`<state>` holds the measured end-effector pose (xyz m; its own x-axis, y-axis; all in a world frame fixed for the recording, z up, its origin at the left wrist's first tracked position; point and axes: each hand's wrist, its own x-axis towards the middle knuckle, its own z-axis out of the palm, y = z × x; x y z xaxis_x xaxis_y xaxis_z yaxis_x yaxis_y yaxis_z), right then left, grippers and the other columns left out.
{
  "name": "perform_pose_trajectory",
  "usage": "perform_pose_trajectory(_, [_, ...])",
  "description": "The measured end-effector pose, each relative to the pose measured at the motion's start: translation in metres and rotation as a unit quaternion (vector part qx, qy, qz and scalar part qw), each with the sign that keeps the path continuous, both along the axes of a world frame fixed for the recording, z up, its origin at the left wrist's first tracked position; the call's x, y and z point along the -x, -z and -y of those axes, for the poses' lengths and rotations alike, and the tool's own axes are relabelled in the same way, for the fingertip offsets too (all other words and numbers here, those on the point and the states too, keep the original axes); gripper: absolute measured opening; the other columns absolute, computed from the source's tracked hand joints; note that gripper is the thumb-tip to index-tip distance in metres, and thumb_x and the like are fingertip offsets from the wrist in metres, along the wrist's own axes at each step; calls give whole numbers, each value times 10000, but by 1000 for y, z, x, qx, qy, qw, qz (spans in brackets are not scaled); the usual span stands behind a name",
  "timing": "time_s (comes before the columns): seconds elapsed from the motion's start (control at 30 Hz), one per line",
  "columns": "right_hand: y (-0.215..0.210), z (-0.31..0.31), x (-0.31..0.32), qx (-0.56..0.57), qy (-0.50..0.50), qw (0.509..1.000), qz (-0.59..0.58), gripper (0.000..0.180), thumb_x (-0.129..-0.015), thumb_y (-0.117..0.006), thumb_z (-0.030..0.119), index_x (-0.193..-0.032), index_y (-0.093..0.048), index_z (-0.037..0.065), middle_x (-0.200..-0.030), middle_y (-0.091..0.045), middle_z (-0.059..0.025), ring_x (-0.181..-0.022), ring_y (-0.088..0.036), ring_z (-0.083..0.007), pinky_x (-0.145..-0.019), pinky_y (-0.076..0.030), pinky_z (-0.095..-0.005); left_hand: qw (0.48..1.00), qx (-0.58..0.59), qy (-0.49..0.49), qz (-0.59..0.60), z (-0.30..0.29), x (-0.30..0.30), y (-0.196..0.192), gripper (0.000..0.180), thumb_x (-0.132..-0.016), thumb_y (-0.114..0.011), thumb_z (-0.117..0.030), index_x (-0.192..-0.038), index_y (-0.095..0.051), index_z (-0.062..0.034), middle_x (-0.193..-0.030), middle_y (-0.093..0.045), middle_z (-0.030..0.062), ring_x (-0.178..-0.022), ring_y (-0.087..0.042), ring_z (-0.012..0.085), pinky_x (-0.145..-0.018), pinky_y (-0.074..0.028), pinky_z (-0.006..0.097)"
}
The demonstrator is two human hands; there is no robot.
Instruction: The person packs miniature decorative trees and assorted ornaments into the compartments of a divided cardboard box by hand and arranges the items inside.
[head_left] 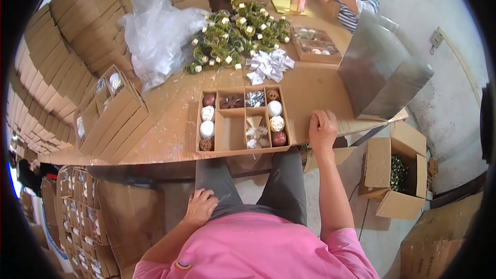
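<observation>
Box (230, 132) beside right hand (323, 130) (fingertips apparently hidden).

The light is bright and soft, the dark-cornered edges bent

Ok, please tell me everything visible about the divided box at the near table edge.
The divided box is brown, looks like cardboard, and lies flat, open side up, on the table near its edge. Each side column holds four balls. Between them, upper compartments hold brown pieces and silver pieces; below, one shows bare cardboard and one holds pale ornaments. The right hand is nearby, not touching.
</observation>
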<state>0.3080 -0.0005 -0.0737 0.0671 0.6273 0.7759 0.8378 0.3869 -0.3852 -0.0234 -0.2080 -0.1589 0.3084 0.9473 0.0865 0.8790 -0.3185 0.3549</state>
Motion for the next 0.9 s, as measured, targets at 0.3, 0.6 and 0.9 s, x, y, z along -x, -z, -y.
perform_pose_trajectory(0.3, [5,14,4,6,1,1000,-2,58,-714,-560,6,-753,-573,46,-726,-546,-124,-714,-534,-318,-610,-435,-402,907,280,-110,294,13,20,21,215,-857,-518,-227,-882,-585,-25,-756,-590,86,-724,-563,156,-686,-449,294])
perform_pose_trajectory(0.6, [-9,16,-15,7,1,1000,21,86,-706,-568,-21,-774,-582,29,-740,-552,-133,-706,-535,-322,-617,-437,-397,912,291,-99,271,9,-2,-25,215,-860,-508,-233,-915,-598,-45,-810,-605,130,-769,-602,281,-696,-465,346])
perform_pose_trajectory(0.9, [-16,21,-23,20,-1,999,44,92,-710,-553,-42,-771,-577,23,-728,-549,-131,-700,-535,-312,-605,-430,-390,935,-193,-31,298,-40,-18,-118,110,-763,-570,35,-869,-582,9,-829,-598,138,-737,-578,271,-654,-468,343])
